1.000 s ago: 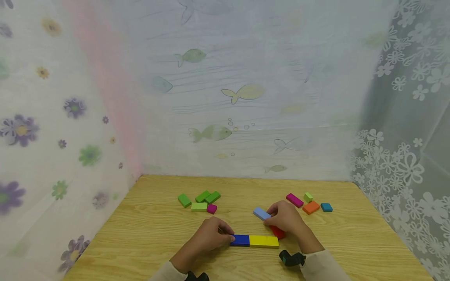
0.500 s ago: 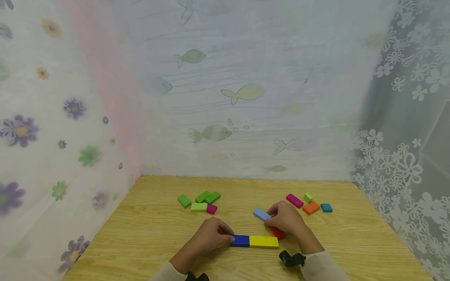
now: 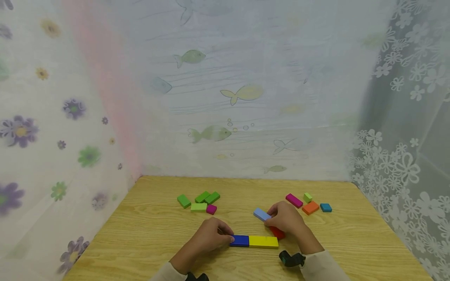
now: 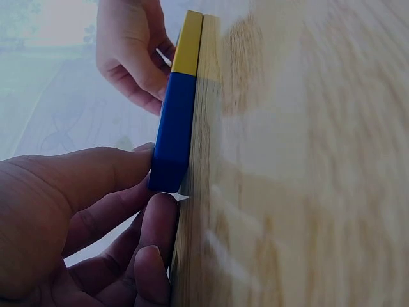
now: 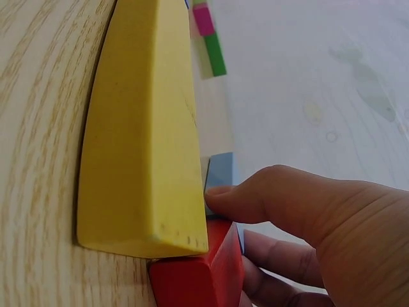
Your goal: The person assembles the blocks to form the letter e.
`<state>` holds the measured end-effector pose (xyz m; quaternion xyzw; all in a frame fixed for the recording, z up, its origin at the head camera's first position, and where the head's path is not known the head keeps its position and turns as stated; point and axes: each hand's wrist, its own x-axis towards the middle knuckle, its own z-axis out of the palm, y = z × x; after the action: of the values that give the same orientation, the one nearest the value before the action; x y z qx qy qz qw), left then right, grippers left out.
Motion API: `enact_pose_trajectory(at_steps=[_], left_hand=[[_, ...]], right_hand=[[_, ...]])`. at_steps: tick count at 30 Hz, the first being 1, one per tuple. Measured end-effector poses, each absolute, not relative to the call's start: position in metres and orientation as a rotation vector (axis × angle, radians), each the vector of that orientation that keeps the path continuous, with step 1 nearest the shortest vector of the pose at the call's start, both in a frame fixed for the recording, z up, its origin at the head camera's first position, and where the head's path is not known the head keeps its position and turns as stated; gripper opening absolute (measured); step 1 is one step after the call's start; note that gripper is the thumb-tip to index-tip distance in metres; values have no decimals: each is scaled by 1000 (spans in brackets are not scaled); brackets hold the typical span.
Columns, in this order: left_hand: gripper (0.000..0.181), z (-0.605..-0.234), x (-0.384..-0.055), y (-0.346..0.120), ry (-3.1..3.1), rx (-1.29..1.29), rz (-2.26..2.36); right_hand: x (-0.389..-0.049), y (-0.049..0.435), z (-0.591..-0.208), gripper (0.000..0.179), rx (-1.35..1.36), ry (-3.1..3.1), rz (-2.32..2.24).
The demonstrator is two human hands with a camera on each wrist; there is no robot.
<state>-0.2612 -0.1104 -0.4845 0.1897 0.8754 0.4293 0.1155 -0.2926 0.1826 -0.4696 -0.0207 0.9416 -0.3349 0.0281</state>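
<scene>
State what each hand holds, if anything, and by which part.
Left hand: dark blue block, by the end away from the yellow block. Right hand: light blue block, by the end nearest the red block.

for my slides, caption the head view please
Left hand grips a dark blue block abutting a yellow block; right hand pinches a light blue block.

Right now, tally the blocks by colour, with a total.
Green blocks: 3
Lime blocks: 2
Magenta blocks: 2
Dark blue block: 1
Light blue block: 1
Teal block: 1
Yellow block: 1
Red block: 1
Orange block: 1
Total: 13
</scene>
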Motion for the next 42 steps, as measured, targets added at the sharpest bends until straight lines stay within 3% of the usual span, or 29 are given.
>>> enact_pose_trajectory(at_steps=[42], left_hand=[[3,-483,-262,-110,2563,526,1240]], right_hand=[[-295,183,-472,29,-46,2906,-1005]])
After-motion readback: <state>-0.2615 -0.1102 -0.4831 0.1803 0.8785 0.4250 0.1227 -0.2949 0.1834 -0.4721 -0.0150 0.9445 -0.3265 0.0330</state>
